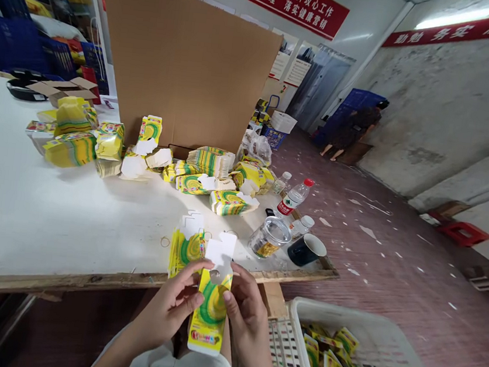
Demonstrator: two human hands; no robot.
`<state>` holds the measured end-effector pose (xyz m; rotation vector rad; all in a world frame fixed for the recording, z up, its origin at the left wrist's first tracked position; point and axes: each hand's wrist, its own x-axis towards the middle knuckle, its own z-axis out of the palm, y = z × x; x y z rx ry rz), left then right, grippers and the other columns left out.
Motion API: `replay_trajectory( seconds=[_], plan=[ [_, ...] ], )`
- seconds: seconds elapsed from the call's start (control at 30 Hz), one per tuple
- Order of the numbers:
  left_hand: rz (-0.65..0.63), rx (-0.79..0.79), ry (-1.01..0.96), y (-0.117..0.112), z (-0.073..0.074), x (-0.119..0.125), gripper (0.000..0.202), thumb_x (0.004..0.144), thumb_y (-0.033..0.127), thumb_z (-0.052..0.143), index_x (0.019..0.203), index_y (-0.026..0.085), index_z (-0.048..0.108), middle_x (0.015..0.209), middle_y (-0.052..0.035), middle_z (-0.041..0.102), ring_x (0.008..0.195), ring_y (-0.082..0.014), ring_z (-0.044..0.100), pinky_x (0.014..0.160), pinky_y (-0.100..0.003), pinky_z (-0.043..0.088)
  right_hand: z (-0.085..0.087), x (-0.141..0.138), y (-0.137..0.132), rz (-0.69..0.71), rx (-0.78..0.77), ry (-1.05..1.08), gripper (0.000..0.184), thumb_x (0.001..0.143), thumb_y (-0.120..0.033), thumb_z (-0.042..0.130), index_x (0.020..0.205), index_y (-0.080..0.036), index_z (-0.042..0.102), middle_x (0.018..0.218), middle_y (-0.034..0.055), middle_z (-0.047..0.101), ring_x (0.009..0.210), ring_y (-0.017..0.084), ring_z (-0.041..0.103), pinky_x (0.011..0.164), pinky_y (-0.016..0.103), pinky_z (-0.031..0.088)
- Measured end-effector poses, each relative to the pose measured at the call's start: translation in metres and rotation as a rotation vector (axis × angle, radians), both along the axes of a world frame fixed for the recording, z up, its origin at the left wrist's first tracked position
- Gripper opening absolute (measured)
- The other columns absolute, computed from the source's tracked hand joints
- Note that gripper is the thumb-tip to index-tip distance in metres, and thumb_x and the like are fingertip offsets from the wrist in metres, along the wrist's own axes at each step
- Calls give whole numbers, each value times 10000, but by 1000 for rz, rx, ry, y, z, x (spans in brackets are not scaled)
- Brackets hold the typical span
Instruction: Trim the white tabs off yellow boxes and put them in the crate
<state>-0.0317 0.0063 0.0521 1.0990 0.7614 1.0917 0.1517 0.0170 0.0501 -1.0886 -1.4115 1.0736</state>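
Both my hands hold one small yellow-and-green carton in front of my lap, below the table's front edge. My left hand pinches its left side near the top. My right hand grips its right side, thumb near the round hole under the white hang tab. Just behind it, a short stack of flat cartons lies at the table edge. More flat and folded cartons are heaped further back.
White table with a wooden rim. A tall brown cardboard sheet stands at its back. Plastic jar, dark mug and water bottle sit at the right corner. White basket of cartons stands at lower right. A person stands far off.
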Motion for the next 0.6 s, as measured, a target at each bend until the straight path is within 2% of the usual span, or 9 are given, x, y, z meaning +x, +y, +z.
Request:
replay_trajectory(
  seconds=[0.1,0.2,0.27,0.33,0.4,0.47,0.53,0.6],
  plan=[
    [-58,-8,-35,-2,-3,0,412,941,347,599,1330,262,491,1223,-89,690,1109,-245,649,932,-337,488,6,5,2,112,-70,56,316,918,-444,623,1163,-246,644,920,47,696,839,204,643,741,288,522],
    [-86,-25,-40,-3,-6,2,420,924,350,628,1315,269,499,1187,-74,704,1053,-229,662,890,-313,485,13,8,3,109,-67,5,265,919,-467,609,967,-215,671,846,32,674,757,184,615,661,250,481],
    [-85,-24,-11,-4,-6,3,415,910,357,648,1292,265,515,1168,-78,711,1020,-224,666,863,-301,484,17,10,4,99,-34,-74,293,935,-460,582,830,-200,665,758,17,650,696,166,584,622,232,444],
    [-80,-33,14,-4,-6,4,496,910,368,646,1359,280,454,1173,-91,709,1005,-231,672,857,-314,491,17,11,5,103,11,-128,332,955,-438,554,755,-196,662,717,16,643,692,165,586,639,235,441],
    [-80,-48,9,-4,-4,5,639,914,378,638,1464,309,320,1206,-104,696,1028,-245,672,880,-343,501,14,10,5,81,43,-126,288,957,-413,559,797,-204,675,766,25,674,731,173,616,680,244,467],
    [-83,-50,-2,-3,-3,6,703,909,392,641,1502,312,271,1233,-111,684,1063,-251,663,918,-357,497,10,10,6,-4,49,-57,193,928,-410,612,958,-226,663,864,34,708,795,187,654,726,260,505],
    [-64,-35,17,-1,-4,7,634,905,399,645,1465,280,370,1210,-109,693,1057,-245,660,916,-336,496,6,11,7,-98,29,34,303,909,-449,633,1134,-248,608,968,55,727,854,206,679,751,287,536],
    [-16,-17,65,1,-5,8,548,913,390,636,1412,254,454,1148,-97,714,973,-226,676,839,-295,512,5,14,8,-127,2,68,365,923,-509,586,1167,-240,620,1019,79,728,895,222,682,776,312,544]
  ],
)
